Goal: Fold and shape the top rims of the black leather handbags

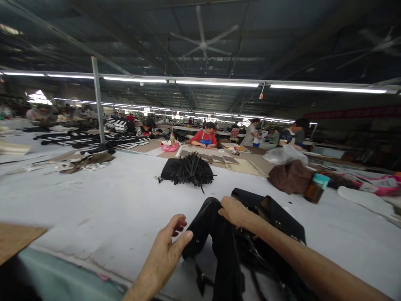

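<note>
A long, folded black piece of material hangs in an arch over the white tabletop, and whether it is a strap or part of a bag I cannot tell. My right hand pinches its upper edge with closed fingers. To the left, my left hand is beside the lower end of the piece, its thumb and fingers apart and nothing held. Under and behind my right forearm lies a black bag with small gold-coloured metal fittings, partly hidden by the arm. Beyond my hands sits a bundle of thin black strips.
At right stand a jar with a turquoise lid and a brown cloth bundle. A pink basket is farther back. Scraps lie at left near a metal post. A co-worker in red sits across the table.
</note>
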Available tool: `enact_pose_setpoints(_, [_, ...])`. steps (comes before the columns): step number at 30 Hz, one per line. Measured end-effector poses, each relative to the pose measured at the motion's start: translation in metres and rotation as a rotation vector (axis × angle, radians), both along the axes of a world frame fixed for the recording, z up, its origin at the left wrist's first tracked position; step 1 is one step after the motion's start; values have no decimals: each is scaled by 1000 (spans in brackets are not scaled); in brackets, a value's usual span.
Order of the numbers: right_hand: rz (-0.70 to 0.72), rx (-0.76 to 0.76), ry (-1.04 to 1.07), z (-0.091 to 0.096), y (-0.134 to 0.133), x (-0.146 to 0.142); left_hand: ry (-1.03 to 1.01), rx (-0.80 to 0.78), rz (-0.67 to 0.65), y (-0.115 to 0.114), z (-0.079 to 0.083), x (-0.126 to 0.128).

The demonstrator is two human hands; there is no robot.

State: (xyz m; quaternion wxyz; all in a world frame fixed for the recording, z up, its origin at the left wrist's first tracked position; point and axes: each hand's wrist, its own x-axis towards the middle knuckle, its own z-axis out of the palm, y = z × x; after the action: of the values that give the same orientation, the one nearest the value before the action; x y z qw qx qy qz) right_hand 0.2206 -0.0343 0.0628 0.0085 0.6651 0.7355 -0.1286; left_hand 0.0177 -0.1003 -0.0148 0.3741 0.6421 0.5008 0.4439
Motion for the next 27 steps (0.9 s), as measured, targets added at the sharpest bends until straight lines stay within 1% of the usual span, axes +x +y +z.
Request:
enact_pose_setpoints(2, [-34,-65,29,-1,-5,4,73,-18,35,1,-4,8])
enact_pose_setpoints(4, [-47,-87,62,-7,-9,6,169,-60,75,6,-6,16])
enact_pose_setpoints(6, [-50,-73,83,-14,-12,8,243,-78,124,17,-7,22])
enact_pose_setpoints(7, [-46,-56,89,-17,-14,10,251,-80,129,24,-8,23])
enact_pose_setpoints(8, [-36,-34,92,-19,-15,14,233,-85,99,31,-8,22])
enact_pose_setpoints(9, [-24,-10,94,-19,-17,18,190,-107,30,39,-8,19])
enact_pose_setpoints(11, [25,21,88,-17,-22,31,71,-194,-209,52,-5,10])
enact_pose_setpoints(13, [91,5,80,-12,-27,45,7,-285,-427,61,0,-2])
enact_pose_setpoints(14, [123,-16,78,-10,-30,51,1,-317,-502,64,3,-7])
enact_pose_setpoints(16, [161,-51,81,-10,-33,61,4,-355,-588,66,6,-14])
enact_pose_setpoints(18, [167,-43,93,-14,-34,66,-16,-374,-608,66,5,-15])
enact_pose_setpoints(23, [191,-21,113,-26,-28,67,-138,-399,-568,63,-3,-13])
enact_pose_setpoints(27, [170,-36,120,-30,-26,67,-135,-359,-519,61,-4,-15])
